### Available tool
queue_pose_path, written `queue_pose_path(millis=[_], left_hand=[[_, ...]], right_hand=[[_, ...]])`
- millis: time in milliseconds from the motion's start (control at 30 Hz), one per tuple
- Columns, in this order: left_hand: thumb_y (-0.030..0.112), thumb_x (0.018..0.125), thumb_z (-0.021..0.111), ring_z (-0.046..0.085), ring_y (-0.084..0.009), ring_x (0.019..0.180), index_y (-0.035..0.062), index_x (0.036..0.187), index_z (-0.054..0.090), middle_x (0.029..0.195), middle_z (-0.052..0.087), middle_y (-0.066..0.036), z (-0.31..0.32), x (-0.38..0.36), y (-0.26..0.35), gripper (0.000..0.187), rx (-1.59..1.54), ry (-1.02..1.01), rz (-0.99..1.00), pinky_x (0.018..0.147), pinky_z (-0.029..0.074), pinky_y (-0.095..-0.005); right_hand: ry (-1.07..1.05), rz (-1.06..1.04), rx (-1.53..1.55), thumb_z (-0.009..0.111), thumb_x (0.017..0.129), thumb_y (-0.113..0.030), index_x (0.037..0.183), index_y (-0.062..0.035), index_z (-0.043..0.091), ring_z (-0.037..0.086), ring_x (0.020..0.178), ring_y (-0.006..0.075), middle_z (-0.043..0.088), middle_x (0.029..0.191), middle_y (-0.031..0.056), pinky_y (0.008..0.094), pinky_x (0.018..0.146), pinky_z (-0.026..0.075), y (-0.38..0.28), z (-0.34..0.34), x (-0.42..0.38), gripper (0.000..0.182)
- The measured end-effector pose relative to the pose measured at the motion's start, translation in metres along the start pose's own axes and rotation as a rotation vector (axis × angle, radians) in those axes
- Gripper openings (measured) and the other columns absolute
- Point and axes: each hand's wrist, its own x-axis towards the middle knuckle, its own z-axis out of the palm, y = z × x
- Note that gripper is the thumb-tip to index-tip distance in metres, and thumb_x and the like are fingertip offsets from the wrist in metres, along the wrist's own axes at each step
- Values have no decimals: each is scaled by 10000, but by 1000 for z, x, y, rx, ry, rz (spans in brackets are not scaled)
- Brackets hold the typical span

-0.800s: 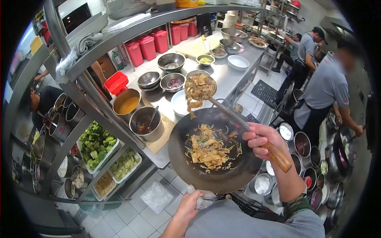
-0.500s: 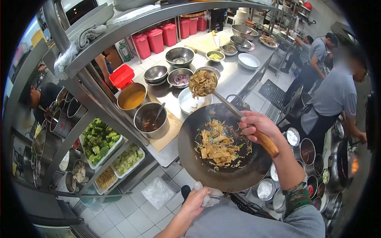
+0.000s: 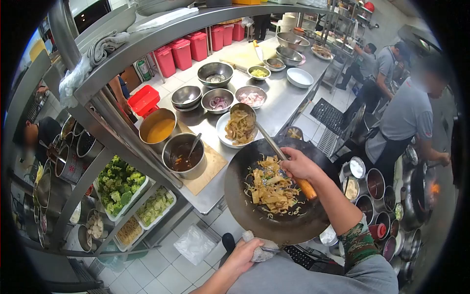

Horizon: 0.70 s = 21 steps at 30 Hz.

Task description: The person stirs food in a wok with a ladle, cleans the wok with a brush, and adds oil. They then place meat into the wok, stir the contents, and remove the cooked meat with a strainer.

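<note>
Steel ladle (image 3: 268, 139), tipped over a white plate (image 3: 223, 134), with flat brown noodles (image 3: 240, 128) bunched at its lip and reaching down to the plate. The right hand (image 3: 297, 164) is closed around the ladle's wooden handle. The left hand (image 3: 242, 256), well apart from it, clamps a pale cloth (image 3: 265, 251) at the near rim of a dark wok (image 3: 254, 228).

The ladle has just come down and turned over: moments earlier it was held up above the wok's far side, its load facing the viewer. Its load is now at the plate, so the portion seems to be passing out of the ladle, though how much has left it is hard to tell. A larger heap of noodles and sprouts (image 3: 271, 193) lies in the wok.

Compared with the earlier frame, the right wrist has rolled, showing the back of the hand, and a steel bowl (image 3: 262, 104) of pink pieces, mostly hidden before, is in plain sight behind the ladle.

The plate rests by the edge of the steel counter (image 3: 276, 117) nearest the wok. Toward the counter's near corner, a pot (image 3: 196, 166) of dark sauce stands on a wooden board (image 3: 213, 164).
</note>
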Motion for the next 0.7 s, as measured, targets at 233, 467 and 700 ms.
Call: queue_pose_path(millis=[233, 467, 700], left_hand=[[33, 840, 500, 620, -246, 949, -49, 1128, 532, 1060, 611, -133, -10, 3, -1, 302, 69, -33, -64, 832, 508, -373], [18, 838, 500, 624, -246, 934, -52, 1122, 531, 1057, 609, -138, -17, 7, -1, 294, 70, -64, -27, 843, 509, -377], [10, 833, 503, 627, -247, 917, -50, 1107, 528, 1006, 612, -135, -10, 0, 10, 282, 115, -21, 24, 806, 523, -371]], right_hand=[[213, -243, -448, 551, 813, -110, 1356, -7, 385, 617, 715, 267, 629, 891, 163, 361, 683, 492, 38, 13, 0, 578], [271, -143, -501, 551, 812, -124, 1366, -71, 398, 624, 913, 383, 622, 981, 267, 426, 796, 470, 15, 21, -27, 577], [357, -249, -570, 583, 812, -138, 1362, -73, 406, 632, 778, 371, 625, 851, 248, 417, 731, 478, 20, 28, -31, 581]])
